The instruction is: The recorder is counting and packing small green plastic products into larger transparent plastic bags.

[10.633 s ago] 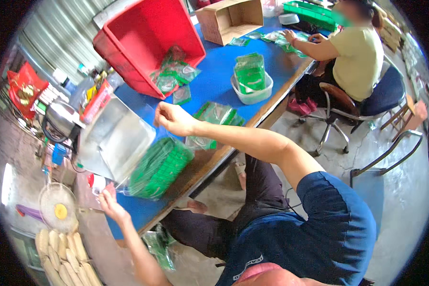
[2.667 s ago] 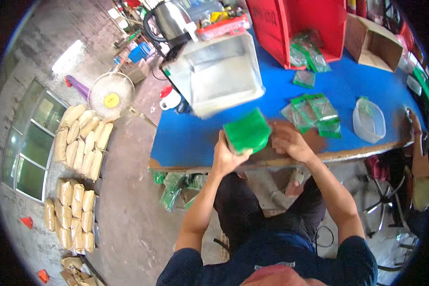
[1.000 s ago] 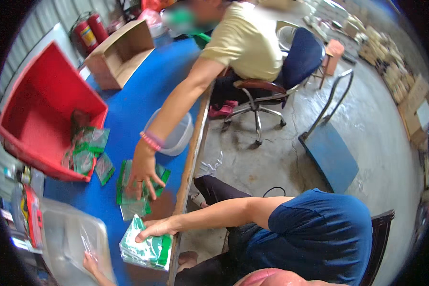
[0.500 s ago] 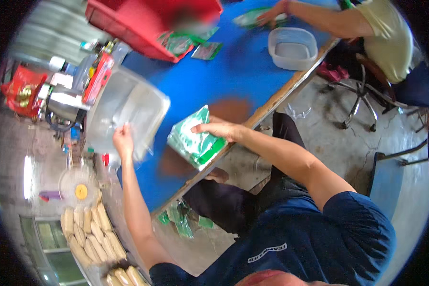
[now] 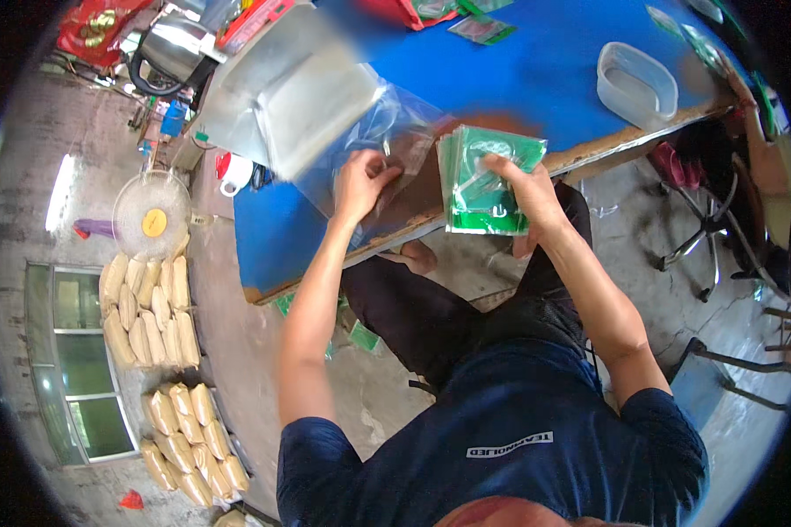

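Note:
My right hand (image 5: 536, 198) grips a stack of flat green and clear packets (image 5: 475, 189) over the table's front edge, thumb on top. A small pale, thin item shows inside the top packet. At the table's near side my left hand (image 5: 363, 183) pinches a clear plastic bag (image 5: 404, 119) between thumb and fingers. The bag spreads loosely across the blue tabletop, to the left of the packets. Just behind the left hand lies a pile of clear plastic bags (image 5: 316, 97) at the table's left end.
A clear plastic tub (image 5: 637, 88) stands near the right edge of the blue table (image 5: 536, 66). More green packets (image 5: 483, 29) lie by a red bin (image 5: 395, 10). A kettle (image 5: 176, 57), a fan (image 5: 152, 215) and several wrapped bundles (image 5: 154, 307) are at left. Another person's arm (image 5: 760, 132) shows far right.
My left hand has drawn a clear bag off the pile, toward the right. The packet stack in my right hand has turned more upright. The whole view has shifted.

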Demonstrator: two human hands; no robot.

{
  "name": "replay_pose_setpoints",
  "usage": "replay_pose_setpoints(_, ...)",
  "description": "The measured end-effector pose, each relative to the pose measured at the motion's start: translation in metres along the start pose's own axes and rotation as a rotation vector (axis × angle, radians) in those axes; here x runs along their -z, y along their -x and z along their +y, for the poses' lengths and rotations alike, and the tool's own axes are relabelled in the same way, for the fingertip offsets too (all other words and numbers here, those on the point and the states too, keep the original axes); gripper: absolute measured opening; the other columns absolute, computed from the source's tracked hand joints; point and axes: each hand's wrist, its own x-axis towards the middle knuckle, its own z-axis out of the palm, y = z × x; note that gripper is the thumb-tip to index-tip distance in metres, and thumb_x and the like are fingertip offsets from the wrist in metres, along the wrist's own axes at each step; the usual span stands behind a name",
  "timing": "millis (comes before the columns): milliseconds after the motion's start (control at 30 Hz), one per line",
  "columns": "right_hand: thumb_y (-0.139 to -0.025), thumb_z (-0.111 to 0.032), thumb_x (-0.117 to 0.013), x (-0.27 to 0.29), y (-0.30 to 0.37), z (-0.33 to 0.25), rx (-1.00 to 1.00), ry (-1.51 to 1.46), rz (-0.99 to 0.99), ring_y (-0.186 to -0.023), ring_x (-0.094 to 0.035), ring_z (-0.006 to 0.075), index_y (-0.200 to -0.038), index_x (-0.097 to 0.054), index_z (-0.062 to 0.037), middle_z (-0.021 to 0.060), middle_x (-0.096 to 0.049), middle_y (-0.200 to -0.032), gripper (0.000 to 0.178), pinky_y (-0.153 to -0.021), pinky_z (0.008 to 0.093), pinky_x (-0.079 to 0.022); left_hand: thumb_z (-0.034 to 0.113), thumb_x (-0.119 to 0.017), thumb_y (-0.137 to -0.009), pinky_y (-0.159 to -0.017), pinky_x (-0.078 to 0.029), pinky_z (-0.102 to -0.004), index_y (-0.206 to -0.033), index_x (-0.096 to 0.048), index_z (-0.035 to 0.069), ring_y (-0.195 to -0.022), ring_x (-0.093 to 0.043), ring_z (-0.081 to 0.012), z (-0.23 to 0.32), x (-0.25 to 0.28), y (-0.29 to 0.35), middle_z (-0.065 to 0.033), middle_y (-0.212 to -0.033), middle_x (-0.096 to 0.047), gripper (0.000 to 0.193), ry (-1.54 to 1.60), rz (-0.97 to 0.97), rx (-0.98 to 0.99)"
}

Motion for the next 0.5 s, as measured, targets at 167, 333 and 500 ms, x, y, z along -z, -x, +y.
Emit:
replay_pose_setpoints(167,-0.082,-0.033,-0.074,-0.005,0.010,0.004,-0.016,0.008,0.037,-0.091,-0.066,0.0189,-0.119,-0.061,0.0021,0.0103,-0.067,-0.106,0.053,-0.075,0.0348,-0.056,0.017,-0.074,-0.088,-0.066,-0.048,-0.0273,-0.093,-0.073,0.001,-0.069,-0.060,-0.0114,-0.027,-0.003,0.011,-0.0058,-0.077,-0.068,0.017,0.157,0.118,0.085)
replay_pose_setpoints(333,-0.082,-0.034,-0.074,0.002,0.018,-0.001,-0.065,-0.020,0.022,-0.090,-0.067,0.0201,-0.119,-0.060,0.0024,0.0124,-0.067,-0.108,0.054,-0.075,0.0343,-0.058,0.023,-0.068,-0.095,-0.060,-0.042,-0.0215,-0.091,-0.072,0.000,-0.067,-0.052,-0.0043,-0.004,0.009,0.004,0.0025,-0.078,-0.065,0.023,0.424,0.225,0.182)
replay_pose_setpoints(500,-0.084,-0.035,-0.073,-0.001,0.013,0.004,-0.094,-0.139,-0.081,-0.089,-0.068,0.0188,-0.120,-0.060,0.0006,0.0106,-0.068,-0.105,0.052,-0.079,0.0328,-0.056,0.017,-0.066,-0.096,-0.050,-0.032,-0.0182,-0.094,-0.068,0.004,-0.058,-0.042,-0.0005,0.026,0.027,0.011,0.0058,-0.074,-0.057,0.014,0.934,0.262,0.331)
